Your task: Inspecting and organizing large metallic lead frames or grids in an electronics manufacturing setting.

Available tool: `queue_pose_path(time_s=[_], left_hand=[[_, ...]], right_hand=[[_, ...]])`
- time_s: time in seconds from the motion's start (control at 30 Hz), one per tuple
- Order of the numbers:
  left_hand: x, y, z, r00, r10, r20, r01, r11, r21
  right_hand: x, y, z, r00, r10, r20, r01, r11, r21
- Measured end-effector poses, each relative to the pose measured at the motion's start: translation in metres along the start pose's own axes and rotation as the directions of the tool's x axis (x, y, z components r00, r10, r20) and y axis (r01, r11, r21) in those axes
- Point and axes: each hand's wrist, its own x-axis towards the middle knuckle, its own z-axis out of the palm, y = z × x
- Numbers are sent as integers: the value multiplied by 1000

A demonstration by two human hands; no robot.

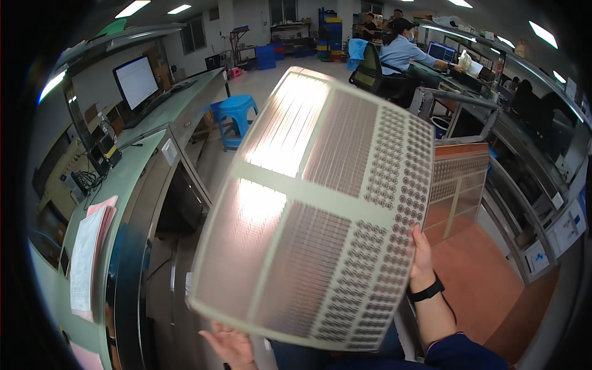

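A large, thin circuit board panel (pixel 308 192), pale green with shiny copper patterns and rows of small round shapes, is tilted up in front of me. My right hand (pixel 422 256) grips its right edge, with a black band on the wrist; the fingers behind the panel are hidden. At the lower left corner, my left hand (pixel 231 346) is open, palm up, its thumb spread away from the panel. Its fingertips lie at the bottom edge, and whether they touch it I cannot tell. Behind the panel on the right, more patterned panels (pixel 459 188) stand upright over a copper-coloured surface (pixel 475 271).
On the left runs a green-topped bench (pixel 132 154) with a monitor (pixel 135 83) and a stack of papers (pixel 92 259). A blue stool (pixel 237 114) stands beyond it. Metal rails (pixel 459 95) border the right side. Farther back, a person (pixel 401 55) sits at a desk.
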Motion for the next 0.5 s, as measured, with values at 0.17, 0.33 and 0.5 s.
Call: queue_pose_path(time_s=[0.17,0.33,0.5], left_hand=[[-20,-72,36,985,-124,-123,152,956,251],[-4,-46,23,979,-67,-193,118,958,262],[0,-17,7,958,-12,-288,122,922,367]], right_hand=[[-7,36,33,993,-107,43,104,993,57],[0,-13,8,995,-102,13,102,993,-61],[22,-70,-56,972,-215,-95,217,976,12]])
